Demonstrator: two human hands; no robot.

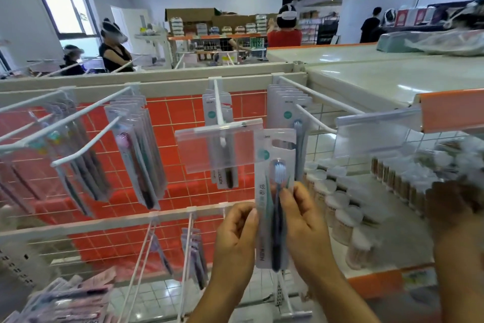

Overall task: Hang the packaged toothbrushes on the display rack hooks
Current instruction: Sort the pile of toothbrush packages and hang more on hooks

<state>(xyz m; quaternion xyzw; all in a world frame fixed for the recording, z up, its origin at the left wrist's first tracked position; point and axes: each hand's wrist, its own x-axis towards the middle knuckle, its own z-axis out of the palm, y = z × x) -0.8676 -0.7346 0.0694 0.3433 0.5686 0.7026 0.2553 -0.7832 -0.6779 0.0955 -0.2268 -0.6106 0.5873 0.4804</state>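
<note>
Head view: packs hang on the rack's (157, 81) left hooks (86, 144). Low at centre, left hand (235, 239) and right hand (306, 228) pinch 1 upright toothbrush pack (273, 191) by its side edges, just right of the middle hook's tag (217, 147).

That packaged toothbrush (275, 202) is a dark blue brush in a clear-and-white card, held upright, bristles up, just in front of the display rack (183, 118), right beside a hook (314, 118) already carrying matching packs (286, 102).
</note>
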